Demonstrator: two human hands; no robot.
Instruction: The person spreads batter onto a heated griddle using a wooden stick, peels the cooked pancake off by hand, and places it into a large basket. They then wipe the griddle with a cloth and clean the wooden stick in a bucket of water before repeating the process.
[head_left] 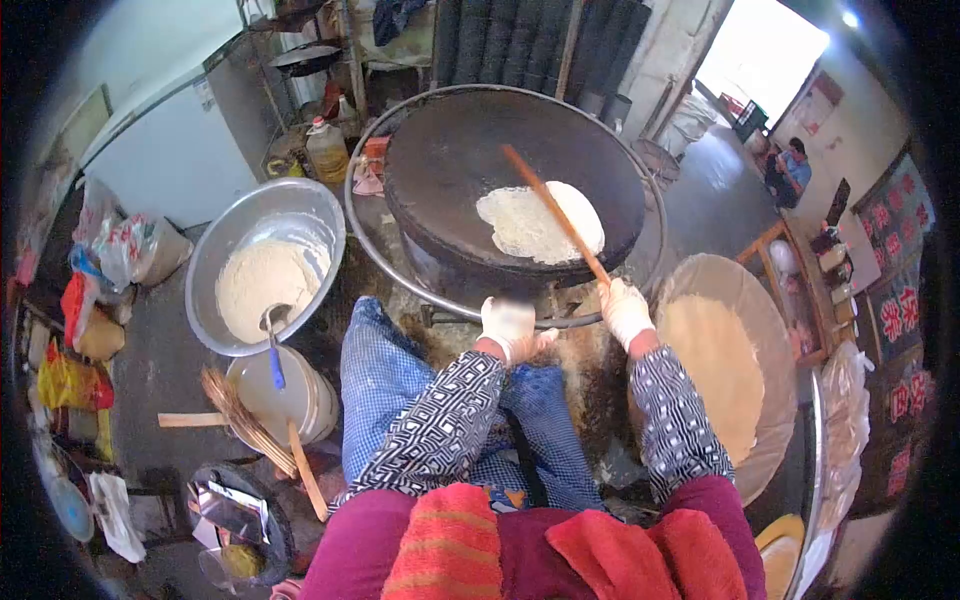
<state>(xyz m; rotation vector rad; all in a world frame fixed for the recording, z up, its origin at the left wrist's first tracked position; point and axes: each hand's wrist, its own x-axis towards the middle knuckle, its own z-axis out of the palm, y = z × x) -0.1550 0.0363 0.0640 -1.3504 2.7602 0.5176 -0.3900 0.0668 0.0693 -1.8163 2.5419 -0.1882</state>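
Note:
My right hand point(627, 314), in a white glove, is closed around the near end of a long flat wooden spreading stick point(553, 210). The stick lies slantwise across a patch of pale batter point(520, 228) on the round dark griddle point(440, 150). The batter sits toward the griddle's near right part. My left hand point(508, 328), also gloved, is beside the near side of the metal ring point(395, 268) around the griddle. Its thumb sticks out to the right, and nothing shows in it; part of this hand is blurred.
On the left, a metal basin point(205, 262) of batter holds a blue-handled ladle point(275, 362). Below it stands a white bucket point(318, 405) with a straw brush point(245, 420). Thin round flatbreads point(705, 365) lie on a wide round tray point(775, 440) at right. A person point(790, 172) sits farther back.

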